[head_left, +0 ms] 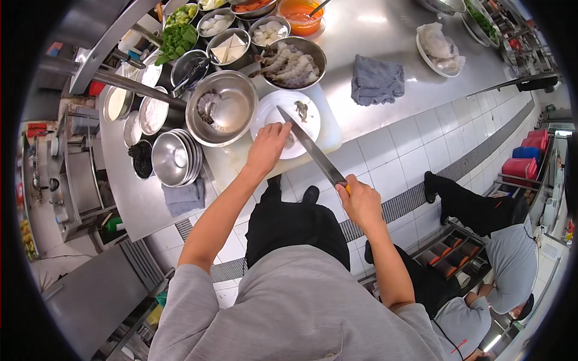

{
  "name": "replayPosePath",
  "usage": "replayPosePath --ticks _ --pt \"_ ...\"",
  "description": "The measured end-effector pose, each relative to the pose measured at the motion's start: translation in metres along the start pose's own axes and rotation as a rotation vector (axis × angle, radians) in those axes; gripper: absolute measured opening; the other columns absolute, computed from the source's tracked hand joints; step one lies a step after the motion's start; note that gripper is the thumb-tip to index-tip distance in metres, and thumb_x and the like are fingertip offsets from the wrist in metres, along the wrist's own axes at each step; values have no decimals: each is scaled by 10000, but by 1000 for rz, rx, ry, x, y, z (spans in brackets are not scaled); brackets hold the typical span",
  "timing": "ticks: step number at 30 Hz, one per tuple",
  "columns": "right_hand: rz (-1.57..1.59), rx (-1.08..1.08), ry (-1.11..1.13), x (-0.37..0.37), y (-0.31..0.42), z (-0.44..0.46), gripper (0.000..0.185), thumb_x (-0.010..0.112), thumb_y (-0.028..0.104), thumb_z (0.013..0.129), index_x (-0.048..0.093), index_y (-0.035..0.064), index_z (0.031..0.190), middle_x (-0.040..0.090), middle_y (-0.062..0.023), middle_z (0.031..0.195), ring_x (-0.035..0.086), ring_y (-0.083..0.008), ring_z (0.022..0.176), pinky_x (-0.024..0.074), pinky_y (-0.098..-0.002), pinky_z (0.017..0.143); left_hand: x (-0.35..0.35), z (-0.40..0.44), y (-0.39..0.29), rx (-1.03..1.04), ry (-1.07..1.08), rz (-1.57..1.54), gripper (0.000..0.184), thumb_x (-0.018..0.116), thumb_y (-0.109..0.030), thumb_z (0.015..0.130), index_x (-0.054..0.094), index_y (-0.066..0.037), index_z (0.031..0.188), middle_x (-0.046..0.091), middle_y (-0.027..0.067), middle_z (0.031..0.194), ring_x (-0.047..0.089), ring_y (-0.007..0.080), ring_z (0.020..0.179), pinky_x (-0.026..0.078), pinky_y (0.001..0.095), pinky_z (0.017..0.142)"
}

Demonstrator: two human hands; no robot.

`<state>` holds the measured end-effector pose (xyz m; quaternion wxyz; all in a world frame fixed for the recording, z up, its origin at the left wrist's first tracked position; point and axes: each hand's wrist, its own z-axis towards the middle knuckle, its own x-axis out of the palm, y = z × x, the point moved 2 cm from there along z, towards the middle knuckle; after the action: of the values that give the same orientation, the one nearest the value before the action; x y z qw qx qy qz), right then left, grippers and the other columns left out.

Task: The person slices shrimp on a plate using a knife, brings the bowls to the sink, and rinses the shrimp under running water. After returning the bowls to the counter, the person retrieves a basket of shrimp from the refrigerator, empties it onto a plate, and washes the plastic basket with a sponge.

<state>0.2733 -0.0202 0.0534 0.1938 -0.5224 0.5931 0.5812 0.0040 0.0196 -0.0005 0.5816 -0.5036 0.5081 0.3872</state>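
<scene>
My right hand (359,200) is wrapped round the yellow handle of a long knife (313,150), whose blade reaches up and left over a white plate (307,139). My left hand (271,144) is at the plate's left side, fingers together near the blade tip; what they hold, if anything, is hidden. Small dark scraps (301,109) lie on the plate. Under it is a pale cutting board (330,129). Behind the plate stands a metal bowl of peeled shrimp (292,65). To the left, a wider metal bowl (238,108) holds a shrimp (208,108).
Stacked metal bowls (173,157) stand at the left, by a folded grey cloth (185,197). Food containers crowd the back left. Another grey cloth (377,80) and a white dish with a plastic bag (439,49) lie right. Two people are at the lower right.
</scene>
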Motion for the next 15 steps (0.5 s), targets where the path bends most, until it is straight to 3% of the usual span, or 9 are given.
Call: replayPosePath --ticks 2,6,8,11,15 --pt "24 0 0 -1 0 0 222 600 257 922 568 43 873 672 -160 702 665 -352 643 518 -456 586 2 1 7 -87 -100 -318 342 569 -14 797 516 -39 1134 648 223 996 623 404 887 503 465 821" --pt "11 3 5 -5 -5 -1 222 598 252 922 566 39 867 672 -156 698 661 -359 638 516 -463 589 -19 9 11 -241 -2 -397 238 524 -15 816 514 -5 1054 633 222 922 627 418 831 502 500 777" --pt "32 12 12 -3 -4 -2 223 603 247 917 562 33 866 675 -158 709 663 -363 658 517 -469 607 -21 9 16 -65 -26 -234 221 492 -4 837 521 -1 1056 642 220 901 639 400 833 511 486 758" --pt "64 10 10 -2 -2 -2 221 607 242 912 558 27 889 676 -168 748 663 -372 681 517 -473 623 -13 9 10 -38 -45 -97 219 504 -6 834 523 -2 1051 649 206 852 646 384 823 515 479 739" --pt "69 22 33 -2 -2 -5 218 606 237 911 554 26 923 671 -175 790 661 -381 697 519 -474 630 -17 8 1 -99 -39 -151 212 515 -21 840 528 -9 1051 653 186 831 655 366 824 520 466 719"
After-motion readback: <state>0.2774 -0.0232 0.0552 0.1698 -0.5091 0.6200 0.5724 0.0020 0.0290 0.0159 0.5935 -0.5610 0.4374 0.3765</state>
